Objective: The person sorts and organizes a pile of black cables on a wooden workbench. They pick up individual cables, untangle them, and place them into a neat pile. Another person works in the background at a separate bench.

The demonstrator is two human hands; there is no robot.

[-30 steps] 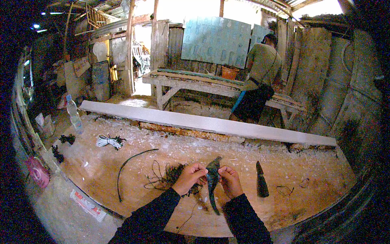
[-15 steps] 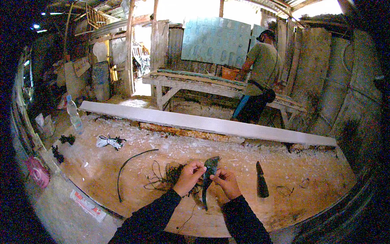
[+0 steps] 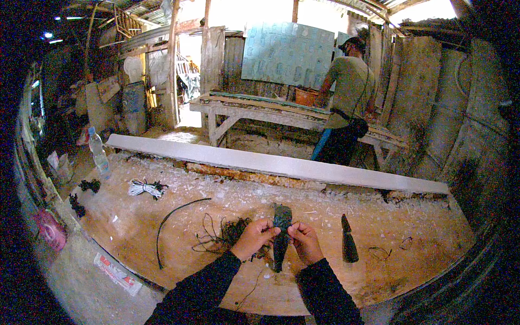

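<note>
Both my hands hold a dark, flat, elongated piece (image 3: pixel 280 234) upright over a wooden workbench (image 3: pixel 162 211). My left hand (image 3: pixel 254 238) pinches its left edge and my right hand (image 3: pixel 304 242) grips its right edge; fingers are closed on it. A tangle of thin dark cord (image 3: pixel 225 235) lies just left of my left hand. A dark cone-shaped piece (image 3: pixel 348 246) stands on the bench to the right of my right hand.
A long pale plank (image 3: pixel 271 162) lies across the bench's far side. A curved black cable (image 3: pixel 173 219), a white cord bundle (image 3: pixel 145 188) and a plastic bottle (image 3: pixel 98 154) sit at left. Another person (image 3: pixel 346 103) stands at a far bench.
The dark piece has been turned from slanted to more upright between my hands. The person at the back has straightened up from bending over.
</note>
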